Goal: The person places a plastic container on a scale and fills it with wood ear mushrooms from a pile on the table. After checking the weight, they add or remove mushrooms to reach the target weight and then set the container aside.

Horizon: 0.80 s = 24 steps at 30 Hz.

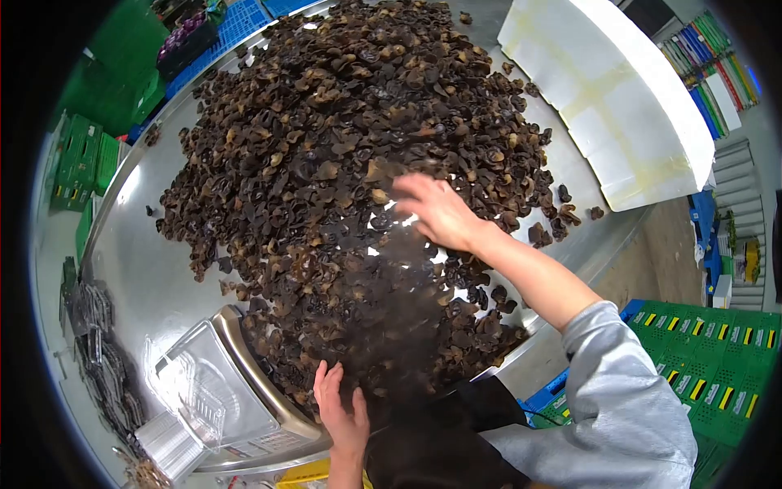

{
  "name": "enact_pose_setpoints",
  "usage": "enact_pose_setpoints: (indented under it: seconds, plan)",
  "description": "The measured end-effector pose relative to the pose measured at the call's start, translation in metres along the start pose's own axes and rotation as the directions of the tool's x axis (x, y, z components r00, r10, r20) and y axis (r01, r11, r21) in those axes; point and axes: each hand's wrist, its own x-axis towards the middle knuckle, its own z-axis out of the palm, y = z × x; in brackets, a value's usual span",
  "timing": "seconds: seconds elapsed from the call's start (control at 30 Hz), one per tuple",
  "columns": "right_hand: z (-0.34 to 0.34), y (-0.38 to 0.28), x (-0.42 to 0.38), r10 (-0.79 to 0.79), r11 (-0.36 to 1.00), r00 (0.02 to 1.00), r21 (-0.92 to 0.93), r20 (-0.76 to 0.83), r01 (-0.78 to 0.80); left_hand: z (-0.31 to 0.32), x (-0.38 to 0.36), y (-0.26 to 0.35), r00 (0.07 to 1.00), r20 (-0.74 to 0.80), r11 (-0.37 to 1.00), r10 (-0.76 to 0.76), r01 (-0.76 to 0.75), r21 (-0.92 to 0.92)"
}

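A large heap of dark brown wood ear mushrooms (pixel 326 155) spreads over a round-edged metal table (pixel 122 269). My right hand (pixel 440 213) reaches across the heap, its fingers stretched out and blurred by motion, touching or just above the mushrooms. At the near edge, my left hand (pixel 342 407) rests against the mushrooms with thumb and fingers apart. A dark smear of blurred mushrooms runs between the two hands. Neither hand shows a piece clearly held.
A scale (pixel 269 391) with clear plastic trays (pixel 195 387) sits at the near left. A white foam board (pixel 611 98) stands along the right edge. Green crates (pixel 709 350) are stacked at right, others (pixel 77 163) at left. Blue crates (pixel 236 28) lie beyond.
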Motion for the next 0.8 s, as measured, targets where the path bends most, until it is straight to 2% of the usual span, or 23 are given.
enact_pose_setpoints:
  seconds: [0.03, 0.07, 0.13, 0.2, 0.33, 0.47, 0.53, 0.63, 0.67, 0.73, 0.77, 0.8]
  plan:
    - [-0.003, -0.011, -0.006, -0.075, 0.997, 0.996, -0.002, 0.04, 0.075, 0.0, 0.0, -0.001, 1.0, -0.008, 1.0, -0.011, 0.01, -0.01]
    - [-0.009, -0.02, -0.016, -0.138, 0.99, 0.989, 0.032, -0.046, 0.139, 0.0, -0.001, -0.001, 1.0, -0.015, 1.0, -0.024, 0.023, -0.02]
    - [-0.012, -0.031, -0.041, -0.015, 0.958, 0.996, 0.284, -0.085, 0.038, -0.002, -0.005, -0.006, 0.999, -0.007, 0.999, -0.04, 0.04, -0.008]
    - [-0.017, -0.039, -0.067, 0.05, 0.942, 0.993, 0.334, -0.104, -0.013, -0.003, -0.009, -0.011, 0.999, -0.009, 0.999, -0.045, 0.045, -0.006]
    - [-0.03, -0.058, -0.092, 0.142, 0.903, 0.99, 0.408, 0.009, -0.133, -0.01, -0.016, -0.016, 0.999, -0.021, 0.999, -0.046, 0.046, 0.002]
    - [-0.026, -0.085, -0.075, 0.086, 0.885, 0.996, 0.459, -0.011, -0.071, -0.014, -0.02, -0.02, 0.997, -0.053, 0.997, -0.056, 0.059, 0.045]
    - [-0.02, -0.108, -0.053, 0.031, 0.936, 0.998, 0.351, -0.05, -0.012, -0.014, -0.023, -0.02, 0.996, -0.074, 0.998, -0.052, 0.056, 0.042]
    - [0.02, -0.13, -0.026, 0.085, 0.944, 0.996, 0.319, 0.016, -0.086, -0.014, -0.032, -0.017, 0.994, -0.093, 0.997, -0.056, 0.061, 0.048]
    - [0.037, -0.134, -0.017, 0.078, 0.923, 0.994, 0.371, 0.071, -0.099, -0.014, -0.035, -0.016, 0.993, -0.098, 0.996, -0.065, 0.071, 0.05]
    - [0.055, -0.146, 0.002, -0.027, 0.883, 1.0, 0.47, -0.001, 0.025, -0.013, -0.042, -0.019, 0.992, -0.113, 0.996, -0.061, 0.067, 0.057]
    - [0.053, -0.154, 0.009, -0.031, 0.882, 1.0, 0.47, -0.002, 0.028, -0.014, -0.045, -0.021, 0.988, -0.133, 0.995, -0.074, 0.082, 0.063]
    - [0.05, -0.162, 0.013, -0.032, 0.822, 0.999, 0.568, -0.034, 0.046, -0.016, -0.047, -0.023, 0.985, -0.152, 0.993, -0.086, 0.097, 0.068]
